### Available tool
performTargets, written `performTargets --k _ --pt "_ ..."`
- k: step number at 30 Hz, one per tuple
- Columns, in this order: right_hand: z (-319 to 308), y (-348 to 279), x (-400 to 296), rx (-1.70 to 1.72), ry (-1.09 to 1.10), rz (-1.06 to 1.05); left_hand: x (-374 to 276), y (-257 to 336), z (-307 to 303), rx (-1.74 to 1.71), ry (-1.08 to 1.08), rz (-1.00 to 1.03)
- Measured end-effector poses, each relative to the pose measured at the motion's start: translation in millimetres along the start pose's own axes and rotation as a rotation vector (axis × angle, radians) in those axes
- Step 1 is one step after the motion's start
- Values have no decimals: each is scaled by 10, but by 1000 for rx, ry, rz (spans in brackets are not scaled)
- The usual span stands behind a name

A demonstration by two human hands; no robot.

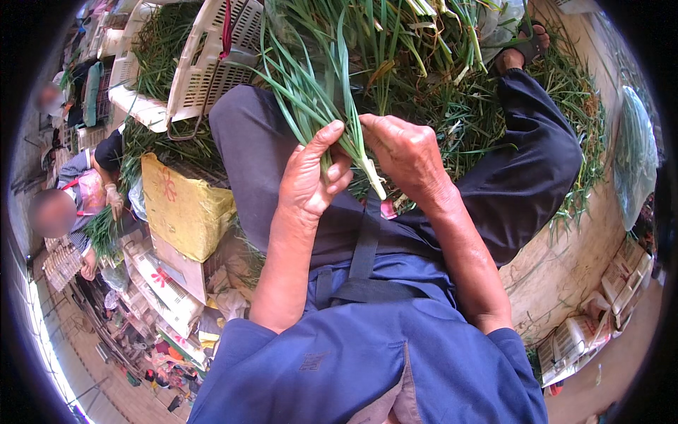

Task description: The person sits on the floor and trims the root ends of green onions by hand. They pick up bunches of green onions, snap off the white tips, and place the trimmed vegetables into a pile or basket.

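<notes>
My left hand (318, 172) grips a small bunch of long green leafy stalks (318, 98), perhaps garlic chives or green onions, between thumb and fingers. The pale stem ends (374, 180) point down towards my lap, and the leaves fan out upward. Just right of the stems is my right hand (405, 153), its fingers curled with thumb and fingertips close together at the bunch; whether they pinch a leaf is not clear. Beyond both hands lies a large heap of similar stalks (402, 37), with loose leaves (466, 138) spread between my legs.
A white plastic crate (206, 69) holding greens stands at the upper left, near a yellow woven bag (180, 206). At the far left, a co-worker (90, 185) holds another green bunch. A filled clear plastic bag (633, 159) and white crates (577, 339) are on the right.
</notes>
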State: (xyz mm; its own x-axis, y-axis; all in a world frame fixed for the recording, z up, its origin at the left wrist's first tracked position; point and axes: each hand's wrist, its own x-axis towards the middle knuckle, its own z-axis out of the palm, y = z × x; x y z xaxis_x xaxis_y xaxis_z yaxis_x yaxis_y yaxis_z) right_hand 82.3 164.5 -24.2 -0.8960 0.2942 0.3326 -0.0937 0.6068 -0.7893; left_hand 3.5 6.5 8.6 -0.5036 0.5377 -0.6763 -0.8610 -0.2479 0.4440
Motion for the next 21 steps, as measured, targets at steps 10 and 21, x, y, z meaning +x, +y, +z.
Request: performTargets --k 10,21 --pt "-383 288 -311 -505 -536 476 1 164 -134 67 17 157" --pt "-266 -305 -129 1064 -435 911 41 57 -162 153 21 154"
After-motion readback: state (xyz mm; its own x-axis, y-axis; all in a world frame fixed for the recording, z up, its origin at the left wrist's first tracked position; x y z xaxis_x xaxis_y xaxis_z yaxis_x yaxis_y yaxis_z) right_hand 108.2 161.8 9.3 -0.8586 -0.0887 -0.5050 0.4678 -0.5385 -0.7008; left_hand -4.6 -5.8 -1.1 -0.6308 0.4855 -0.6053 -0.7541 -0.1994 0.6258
